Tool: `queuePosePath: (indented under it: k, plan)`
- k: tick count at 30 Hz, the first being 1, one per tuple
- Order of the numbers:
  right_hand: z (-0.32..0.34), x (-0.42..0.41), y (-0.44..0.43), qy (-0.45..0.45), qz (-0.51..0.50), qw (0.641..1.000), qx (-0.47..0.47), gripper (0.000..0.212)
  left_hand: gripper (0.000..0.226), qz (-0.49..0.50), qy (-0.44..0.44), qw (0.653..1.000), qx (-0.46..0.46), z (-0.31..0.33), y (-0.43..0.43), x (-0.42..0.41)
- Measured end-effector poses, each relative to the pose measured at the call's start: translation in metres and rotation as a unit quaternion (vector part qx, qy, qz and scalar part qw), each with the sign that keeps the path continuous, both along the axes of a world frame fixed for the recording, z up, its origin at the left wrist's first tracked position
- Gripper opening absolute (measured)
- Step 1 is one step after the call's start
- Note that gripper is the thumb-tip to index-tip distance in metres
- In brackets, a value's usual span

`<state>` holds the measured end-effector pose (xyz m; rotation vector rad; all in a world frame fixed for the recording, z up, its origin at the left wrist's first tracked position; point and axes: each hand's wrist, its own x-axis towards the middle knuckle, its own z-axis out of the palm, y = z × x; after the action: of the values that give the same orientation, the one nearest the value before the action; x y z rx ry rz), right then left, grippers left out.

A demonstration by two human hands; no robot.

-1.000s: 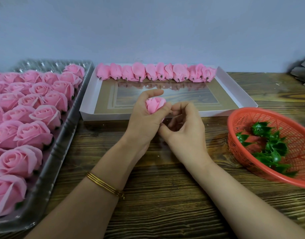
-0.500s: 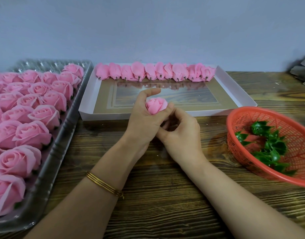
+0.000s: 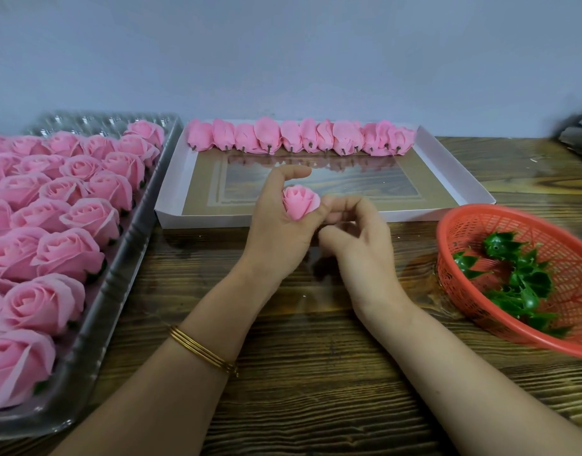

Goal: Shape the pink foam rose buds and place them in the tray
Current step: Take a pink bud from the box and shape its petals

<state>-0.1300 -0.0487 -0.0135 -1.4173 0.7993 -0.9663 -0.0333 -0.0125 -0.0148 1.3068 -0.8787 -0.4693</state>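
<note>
bud (image 3: pixel 301 203) base hidden in left hand (image 3: pixel 276 235). right hand (image 3: pixel 358 248) fingertips blurred. rose tray (image 3: pixel 85 357) clipped at 9 o'clock, basket (image 3: pixel 566 258) at 4 (grey stack (image 3: pixel 579 139) at 2 too).

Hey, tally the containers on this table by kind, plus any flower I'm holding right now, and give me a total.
Clear plastic tray: 1
White tray: 1
Red basket: 1
Pink rose bud held in the left hand: 1
Total: 4

Left hand (image 3: pixel 276 232) index finger higher off the rose bud (image 3: pixel 301 205)
</note>
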Motion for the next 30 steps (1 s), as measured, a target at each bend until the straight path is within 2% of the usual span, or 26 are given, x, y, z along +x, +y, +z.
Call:
queuePosePath:
  k: [3, 5, 7, 11, 17, 21, 24, 28, 30]
  plan:
    - [0.0073, -0.0041, -0.0043, -0.064, -0.009, 0.997, 0.051, 0.022, 0.042, -0.004, -0.068, 0.997, 0.024, -0.0017, 0.0015, 0.0008]
    - [0.0093, -0.0047, -0.0065, -0.081, -0.011, 0.994, 0.074, 0.015, 0.044, -0.026, -0.080, 0.996, 0.042, -0.0027, 0.0025, -0.0014]
    - [0.0095, -0.0035, -0.0069, -0.082, -0.009, 0.992, 0.092, 0.016, 0.045, -0.042, -0.089, 0.994, 0.055, -0.0043, 0.0022, -0.0035]
    - [0.0078, -0.0006, -0.0064, -0.062, 0.001, 0.991, 0.118, 0.037, 0.050, -0.049, -0.110, 0.990, 0.067, -0.0052, 0.0020, -0.0052]
    - [0.0052, -0.0006, -0.0080, -0.035, 0.012, 0.991, 0.125, 0.027, 0.050, -0.042, -0.117, 0.989, 0.080, -0.0045, 0.0038, -0.0050]
    - [0.0042, -0.0009, -0.0080, -0.027, 0.023, 0.992, 0.121, 0.012, 0.045, -0.051, -0.123, 0.988, 0.075, -0.0051, 0.0032, -0.0057]
    - [0.0045, -0.0005, -0.0058, -0.031, 0.036, 0.991, 0.122, 0.012, 0.040, -0.056, -0.117, 0.989, 0.073, -0.0058, 0.0023, -0.0050]
    - [0.0037, 0.0016, -0.0044, -0.071, 0.035, 0.987, 0.142, 0.016, 0.028, -0.013, -0.110, 0.993, 0.039, -0.0042, 0.0021, -0.0014]
    - [0.0036, 0.0023, -0.0050, -0.085, 0.020, 0.985, 0.152, 0.010, 0.021, 0.003, -0.088, 0.996, 0.019, -0.0028, 0.0021, -0.0002]
